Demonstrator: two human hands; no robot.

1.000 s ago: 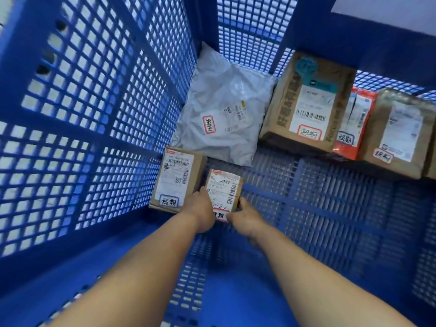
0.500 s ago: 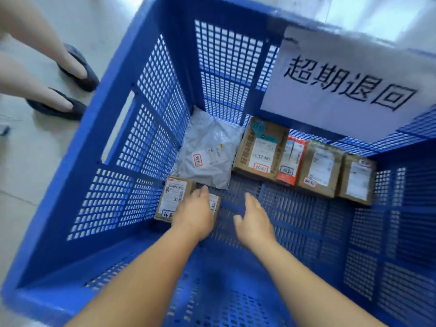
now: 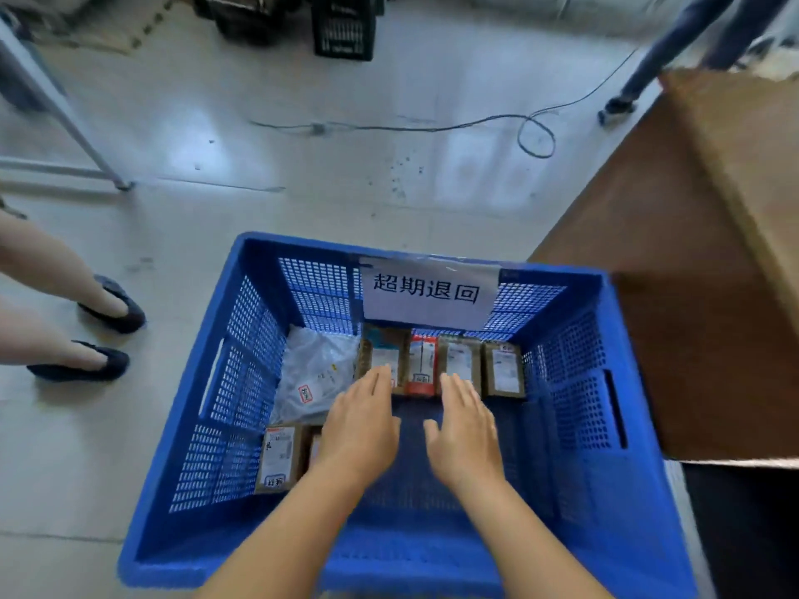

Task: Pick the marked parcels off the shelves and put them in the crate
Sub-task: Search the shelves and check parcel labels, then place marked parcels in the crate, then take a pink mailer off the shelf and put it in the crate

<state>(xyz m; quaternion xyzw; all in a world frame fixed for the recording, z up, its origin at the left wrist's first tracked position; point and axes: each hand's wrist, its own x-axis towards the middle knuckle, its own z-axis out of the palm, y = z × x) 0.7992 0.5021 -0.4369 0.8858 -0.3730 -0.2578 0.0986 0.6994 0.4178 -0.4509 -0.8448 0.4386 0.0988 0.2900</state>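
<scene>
A blue mesh crate [image 3: 203, 430] stands on the floor with a paper sign on its far wall. Inside lie a grey mailer bag [image 3: 313, 373], a row of cardboard parcels [image 3: 501, 369] with an orange one [image 3: 421, 365] along the far wall, and a brown box [image 3: 276, 458] at the near left. A smaller parcel [image 3: 314, 447] beside it is mostly hidden by my left hand [image 3: 361, 425]. My left hand hovers above the crate with flat fingers, holding nothing. My right hand [image 3: 465, 430] is spread beside it, also holding nothing.
A large brown cardboard box [image 3: 700, 270] sits to the right of the crate. A person's legs and dark shoes [image 3: 103, 335] are at the left. A cable [image 3: 432, 127] runs across the floor, with a black crate [image 3: 343, 32] and another person's legs [image 3: 674, 49] beyond.
Both hands have let go of the small parcel, which now lies in the crate, and have risen out with the camera pulling back and up.
</scene>
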